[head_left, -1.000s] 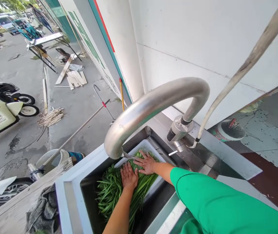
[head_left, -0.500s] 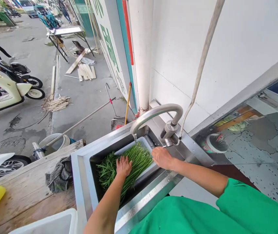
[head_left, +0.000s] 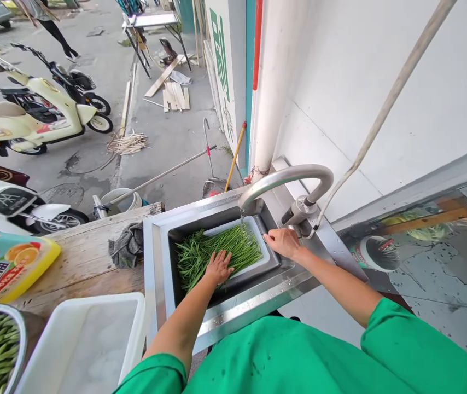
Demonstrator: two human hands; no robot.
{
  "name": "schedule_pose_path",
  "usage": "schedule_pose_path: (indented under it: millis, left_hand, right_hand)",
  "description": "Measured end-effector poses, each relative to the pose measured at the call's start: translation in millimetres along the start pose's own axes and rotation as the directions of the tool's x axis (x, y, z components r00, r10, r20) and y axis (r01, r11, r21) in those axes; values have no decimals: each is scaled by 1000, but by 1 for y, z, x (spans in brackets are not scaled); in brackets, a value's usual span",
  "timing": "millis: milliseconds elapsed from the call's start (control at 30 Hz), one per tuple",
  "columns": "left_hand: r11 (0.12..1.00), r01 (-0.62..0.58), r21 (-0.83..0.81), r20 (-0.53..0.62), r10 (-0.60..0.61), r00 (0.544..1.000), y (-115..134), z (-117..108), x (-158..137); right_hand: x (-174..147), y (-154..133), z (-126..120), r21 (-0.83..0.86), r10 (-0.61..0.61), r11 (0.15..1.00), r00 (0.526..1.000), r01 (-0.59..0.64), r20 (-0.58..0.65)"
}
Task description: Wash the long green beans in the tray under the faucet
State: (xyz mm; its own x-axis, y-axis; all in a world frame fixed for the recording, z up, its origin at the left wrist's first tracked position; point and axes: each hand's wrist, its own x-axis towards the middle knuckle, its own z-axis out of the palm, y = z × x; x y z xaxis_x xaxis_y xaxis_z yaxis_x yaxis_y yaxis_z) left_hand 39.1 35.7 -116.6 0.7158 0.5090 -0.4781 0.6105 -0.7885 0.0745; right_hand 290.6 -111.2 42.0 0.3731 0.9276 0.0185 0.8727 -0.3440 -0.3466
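My left hand (head_left: 219, 267) lies flat with spread fingers on a heap of long green leafy stalks (head_left: 200, 254). The stalks rest in a white plastic basin (head_left: 263, 261) inside a steel sink (head_left: 157, 262). Water runs from the curved tap (head_left: 286, 174) onto the far end of the stalks. My right hand (head_left: 283, 242) is at the base of the tap with its fingers curled around the lever, which it mostly covers.
Left of the sink, a wooden board (head_left: 81, 257) carries a grey cloth (head_left: 127, 246), a yellow-edged detergent bottle (head_left: 12, 265), a white tub (head_left: 135, 323) and a steel bowl of green pods (head_left: 22, 334). Scooters (head_left: 36, 112) and a bucket (head_left: 124, 201) stand beyond.
My right hand has moved up from beside the basin to the tap lever. My left hand remains flat on the stalks. The view has shifted, showing more of the board at left.
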Motion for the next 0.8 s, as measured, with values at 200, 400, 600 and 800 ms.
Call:
schedule_pose_path:
  millis: [200,400,600,800]
  left_hand:
    - [999,37,-10,-40,-37,999,-9,-5,-4]
    - [996,84,-31,-27,-85,996,-8,-7,8]
    - [995,95,-23,-27,-96,995,-3,-14,17]
    - [995,100,-18,-24,-100,995,-4,-16,21]
  right_hand:
    - [-19,22,-28,463,153,886,957,-22,-246]
    - [-25,28,-27,586,101,807,959,77,-266]
    - [-22,30,-22,650,151,758,952,62,-268]
    - [-32,28,-17,664,115,736,943,131,-313]
